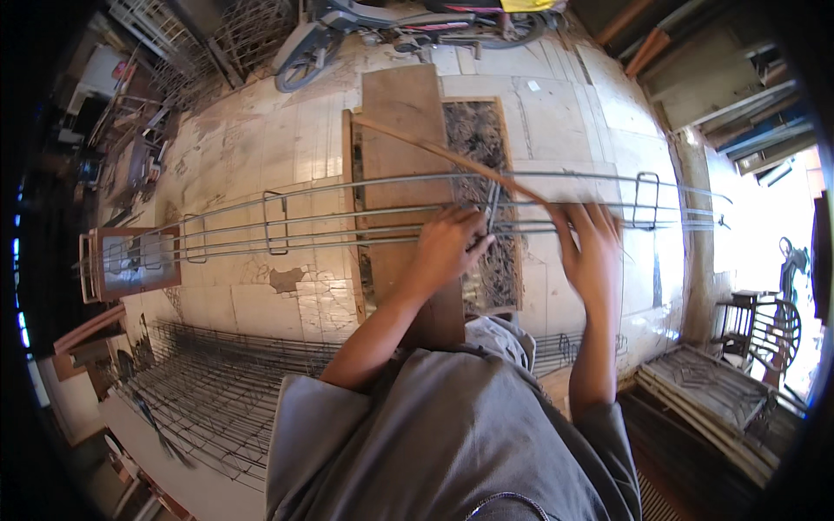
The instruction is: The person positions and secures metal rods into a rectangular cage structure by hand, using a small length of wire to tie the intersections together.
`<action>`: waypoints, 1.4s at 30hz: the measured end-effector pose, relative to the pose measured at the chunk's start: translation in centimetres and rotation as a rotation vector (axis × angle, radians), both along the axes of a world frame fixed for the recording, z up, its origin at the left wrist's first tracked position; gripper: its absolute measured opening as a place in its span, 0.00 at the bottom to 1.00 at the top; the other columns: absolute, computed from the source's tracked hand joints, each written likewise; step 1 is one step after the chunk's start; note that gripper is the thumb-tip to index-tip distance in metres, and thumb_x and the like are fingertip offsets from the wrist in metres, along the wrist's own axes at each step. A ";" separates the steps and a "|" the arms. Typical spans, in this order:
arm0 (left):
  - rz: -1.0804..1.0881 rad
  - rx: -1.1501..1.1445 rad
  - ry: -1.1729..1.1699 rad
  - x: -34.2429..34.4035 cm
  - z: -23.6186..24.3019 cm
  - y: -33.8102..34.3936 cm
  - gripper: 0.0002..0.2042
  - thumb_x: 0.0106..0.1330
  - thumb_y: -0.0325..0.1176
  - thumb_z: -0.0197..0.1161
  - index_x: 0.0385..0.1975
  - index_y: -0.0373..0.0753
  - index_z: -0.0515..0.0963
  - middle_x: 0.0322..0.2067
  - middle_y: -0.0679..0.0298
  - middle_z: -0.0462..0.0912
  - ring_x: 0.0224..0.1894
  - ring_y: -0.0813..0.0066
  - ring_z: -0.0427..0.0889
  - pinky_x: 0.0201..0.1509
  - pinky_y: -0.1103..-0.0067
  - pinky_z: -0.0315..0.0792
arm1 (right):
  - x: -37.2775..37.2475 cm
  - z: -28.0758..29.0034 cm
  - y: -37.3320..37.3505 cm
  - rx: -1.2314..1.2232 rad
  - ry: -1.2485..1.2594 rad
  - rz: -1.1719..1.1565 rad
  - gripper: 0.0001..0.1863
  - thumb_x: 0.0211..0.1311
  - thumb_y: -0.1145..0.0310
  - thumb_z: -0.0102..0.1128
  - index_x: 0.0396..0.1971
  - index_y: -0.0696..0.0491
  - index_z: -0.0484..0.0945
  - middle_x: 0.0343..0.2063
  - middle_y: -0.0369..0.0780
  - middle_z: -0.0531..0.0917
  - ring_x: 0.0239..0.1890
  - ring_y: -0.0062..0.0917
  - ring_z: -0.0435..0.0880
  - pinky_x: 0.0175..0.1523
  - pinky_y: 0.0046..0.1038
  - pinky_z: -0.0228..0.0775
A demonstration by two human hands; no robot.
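A long cage of thin steel rods (365, 233) lies crosswise in front of me, with bent rectangular wire stirrups (644, 201) spaced along it. Near its middle my left hand (452, 243) is closed, thumb and fingers pinching at a tilted stirrup (494, 195); its lower end is partly hidden by the fingers. My right hand (592, 243) reaches over the rods farther right. Its thumb and fingers meet the near end of a thin wooden strip (434, 149), which slants away to the far left above the cage.
Beneath the cage are a brown board (401, 104) and a wood-framed dark panel (476, 122) on the tiled floor (234, 148). A small wooden box frame (139, 286) sits under its left end. More wire cages (234, 365) lie near left; a motorcycle (391, 22) stands at the back.
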State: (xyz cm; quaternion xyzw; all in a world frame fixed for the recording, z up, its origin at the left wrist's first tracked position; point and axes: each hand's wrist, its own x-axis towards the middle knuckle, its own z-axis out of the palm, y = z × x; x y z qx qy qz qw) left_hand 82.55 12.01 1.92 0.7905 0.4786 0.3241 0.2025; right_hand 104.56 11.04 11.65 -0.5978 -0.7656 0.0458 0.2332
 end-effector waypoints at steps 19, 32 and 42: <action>-0.003 -0.035 0.010 0.4 0.8 -0.5 0.12 0.59 0.37 0.69 0.31 0.35 0.75 0.34 0.55 0.80 0.42 0.48 0.78 0.49 0.61 0.71 | -3.0 -8.8 -5.4 0.165 0.052 0.061 0.13 0.58 0.70 0.65 0.44 0.51 0.81 0.44 0.41 0.82 0.48 0.35 0.80 0.53 0.38 0.68; 0.010 -0.045 0.044 0.5 0.8 -0.2 0.13 0.56 0.34 0.71 0.27 0.35 0.73 0.32 0.54 0.78 0.40 0.49 0.78 0.45 0.62 0.72 | -3.7 -12.6 -3.6 0.259 -0.072 -0.025 0.15 0.56 0.67 0.62 0.45 0.45 0.79 0.49 0.31 0.80 0.56 0.22 0.76 0.64 0.43 0.55; -0.002 -0.075 0.089 0.4 0.9 -0.3 0.13 0.56 0.35 0.70 0.29 0.35 0.74 0.35 0.54 0.80 0.42 0.51 0.78 0.50 0.63 0.72 | -5.0 -16.2 -2.8 0.382 -0.041 -0.130 0.21 0.52 0.67 0.67 0.47 0.45 0.73 0.48 0.34 0.76 0.53 0.28 0.74 0.59 0.45 0.55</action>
